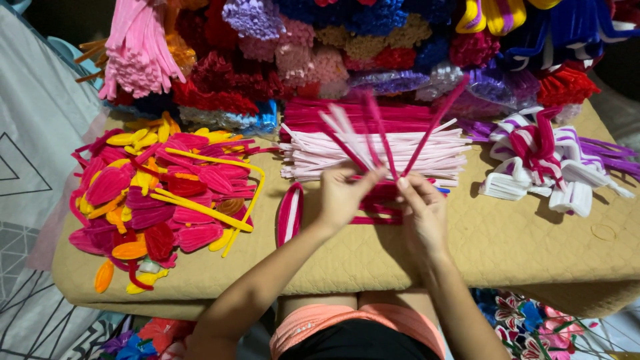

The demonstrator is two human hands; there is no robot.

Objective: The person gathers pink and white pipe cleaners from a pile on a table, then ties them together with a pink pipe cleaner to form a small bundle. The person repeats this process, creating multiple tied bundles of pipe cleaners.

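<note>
Quilted tan pad (507,247) over low bench, fuzzy pipe-cleaner bundles stacked along back. Left hand (343,197), fingers (365,179) pinched shut on bunch of magenta and pale pink stems (380,133), fanned upward at centre. Right hand (421,210), fingers (408,183) closed tight on same bunch's base. Flat rows of pink and white stems (373,153) just behind. Heap of looped petal shapes (163,197), magenta, red, yellow, at left. Folded white-purple loops (553,163) at right.
</note>
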